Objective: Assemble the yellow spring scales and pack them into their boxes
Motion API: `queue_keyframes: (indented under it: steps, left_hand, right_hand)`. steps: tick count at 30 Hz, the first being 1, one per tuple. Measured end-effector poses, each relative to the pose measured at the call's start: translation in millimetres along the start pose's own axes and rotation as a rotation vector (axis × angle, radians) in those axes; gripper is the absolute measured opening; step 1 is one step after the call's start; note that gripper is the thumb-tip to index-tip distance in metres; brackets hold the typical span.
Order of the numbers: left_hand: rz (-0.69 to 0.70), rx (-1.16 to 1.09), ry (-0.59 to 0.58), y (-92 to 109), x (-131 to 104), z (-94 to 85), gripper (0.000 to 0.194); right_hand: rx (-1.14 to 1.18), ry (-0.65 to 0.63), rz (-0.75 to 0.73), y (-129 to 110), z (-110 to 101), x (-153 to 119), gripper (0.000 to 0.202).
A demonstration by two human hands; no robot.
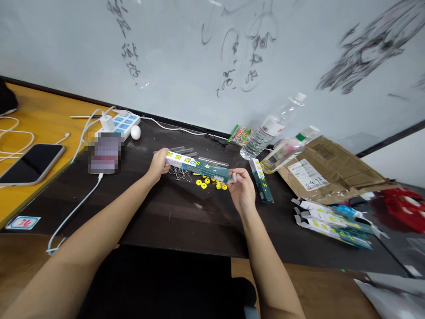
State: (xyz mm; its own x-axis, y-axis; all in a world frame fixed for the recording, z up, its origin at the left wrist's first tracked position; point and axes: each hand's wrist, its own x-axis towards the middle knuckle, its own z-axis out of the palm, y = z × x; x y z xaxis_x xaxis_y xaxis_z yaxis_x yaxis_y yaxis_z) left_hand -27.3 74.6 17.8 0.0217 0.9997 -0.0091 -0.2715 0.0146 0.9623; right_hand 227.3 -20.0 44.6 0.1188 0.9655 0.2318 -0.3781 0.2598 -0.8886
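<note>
Left: phone [33,164], dark screen, on a yellow surface. Beside it, on the dark desk [186,221], a second device [105,155] with blurred screen, cabled, near a power strip [128,123].

Left hand [158,167]: grip closed about the left, white end of a long white-and-green carton [199,167], thumb and fingers pressed to its sides. Carton spans the gap between both hands, tilted slightly down toward the right; it appears raised off the desk. Behind and below it: clear plastic strips [182,151], a loose cluster of wire hooks [179,173] and scattered yellow discs [203,185].

Right hand [243,188]: grip at the carton's green end, fingertips drawn together, pinching what looks like a pale end flap. Exact finger contact too small to tell.

Step in hand (judged): working the carton's right end, left hand steadying. Next move at that end would call for a firm left hold and light fingertip pressure, lest the thin card crease.

Right of the hands: another carton [262,181] on the desk, just beside a water bottle [265,133]; farther right, a brown parcel [328,170] and a group of cartons [335,223] with flaps standing out at their left ends.
</note>
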Motion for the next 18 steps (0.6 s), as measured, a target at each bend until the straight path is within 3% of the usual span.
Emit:
queue_keyframes:
  steps: [9, 18]
  left_hand:
    - [0.112, -0.026, 0.009, 3.1, -6.4, 6.2, 0.014]
    - [0.109, -0.026, 0.026, 2.6, -8.2, 7.3, 0.013]
  right_hand:
    - [-0.110, 0.094, -0.050, 3.8, 1.7, 1.0, 0.016]
    - [-0.014, 0.038, -0.083, -0.7, 1.1, -0.8, 0.024]
